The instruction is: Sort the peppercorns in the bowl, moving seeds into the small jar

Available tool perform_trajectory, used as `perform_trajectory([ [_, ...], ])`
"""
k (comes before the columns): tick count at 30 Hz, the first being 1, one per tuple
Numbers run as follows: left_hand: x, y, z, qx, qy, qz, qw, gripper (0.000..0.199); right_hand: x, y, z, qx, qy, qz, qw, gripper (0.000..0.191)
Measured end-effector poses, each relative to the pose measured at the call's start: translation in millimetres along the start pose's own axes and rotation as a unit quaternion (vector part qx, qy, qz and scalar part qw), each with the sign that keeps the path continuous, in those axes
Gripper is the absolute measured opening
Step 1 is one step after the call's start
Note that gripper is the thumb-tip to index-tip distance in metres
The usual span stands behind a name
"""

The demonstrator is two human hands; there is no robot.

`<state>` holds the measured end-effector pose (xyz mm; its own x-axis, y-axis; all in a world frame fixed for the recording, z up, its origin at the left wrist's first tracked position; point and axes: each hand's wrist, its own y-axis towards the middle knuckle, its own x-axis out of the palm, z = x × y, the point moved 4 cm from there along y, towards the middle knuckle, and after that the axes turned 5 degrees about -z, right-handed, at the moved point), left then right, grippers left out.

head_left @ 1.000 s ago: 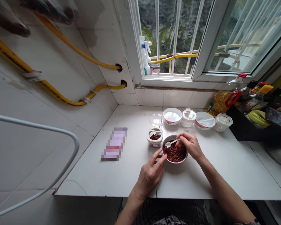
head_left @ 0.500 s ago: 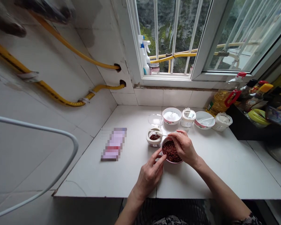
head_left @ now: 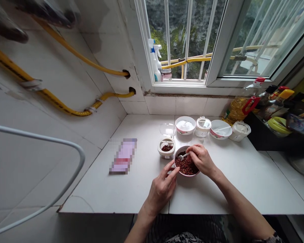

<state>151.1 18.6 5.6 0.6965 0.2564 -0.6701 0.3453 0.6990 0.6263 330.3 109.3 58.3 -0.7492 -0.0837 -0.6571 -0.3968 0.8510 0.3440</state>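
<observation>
A bowl (head_left: 184, 147) of dark reddish-brown peppercorns (head_left: 186, 166) sits on the white counter. My left hand (head_left: 163, 184) grips its left side, with fingers at the rim. Pinched between the fingers of my right hand (head_left: 201, 160) is a small white spoon (head_left: 183, 156), its scoop low inside the bowl over the peppercorns. Just left of and behind the bowl stands a cream-rimmed seasoning jar (head_left: 166, 153), holding some of the same peppercorns, its clear lid (head_left: 167, 129) flipped back. Neither hand touches the jar.
Behind stand a bowl of white grains (head_left: 185, 131), a lidded jar (head_left: 203, 126), a bowl with a white spoon (head_left: 220, 134) and another jar (head_left: 240, 131). An oil bottle (head_left: 239, 104) and a black rack (head_left: 260, 136) are at right. A blurred purple item (head_left: 124, 157) lies left.
My right hand has brought the spoon from above the seasoning jar back to the right and down into the bowl. My left hand has stayed at the bowl's rim.
</observation>
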Motion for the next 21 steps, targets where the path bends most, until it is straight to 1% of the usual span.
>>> perform_trajectory([
  [2,0.0,0,0,0.001,0.001,0.000,1.000,0.043,-1,0,-1,0.013,0.026,0.007,1.000,0.022],
  [5,0.0,0,1,-0.001,0.000,-0.001,1.000,0.044,-8,0,0,0.051,0.077,0.032,0.995,0.020],
  [7,-0.2,0,1,-0.002,-0.002,-0.001,1.000,0.044,-11,-1,3,0.085,0.124,0.039,0.988,0.018],
  [10,-0.7,0,1,-0.002,-0.007,0.001,1.000,0.044,-12,-2,7,0.126,0.193,0.034,0.972,0.018],
  [12,-0.8,0,1,-0.001,-0.008,0.000,1.000,0.044,-12,-1,7,0.123,0.190,0.035,0.973,0.017],
  [15,-0.8,0,1,-0.004,-0.006,-0.003,1.000,0.045,-13,0,3,0.081,0.114,0.045,0.989,0.017],
  [17,-0.9,0,1,-0.004,-0.006,0.000,1.000,0.045,-13,1,1,0.062,0.082,0.044,0.994,0.018],
  [21,-0.6,0,1,0.002,-0.006,0.002,1.000,0.044,-12,0,1,0.061,0.095,0.034,0.993,0.021],
])
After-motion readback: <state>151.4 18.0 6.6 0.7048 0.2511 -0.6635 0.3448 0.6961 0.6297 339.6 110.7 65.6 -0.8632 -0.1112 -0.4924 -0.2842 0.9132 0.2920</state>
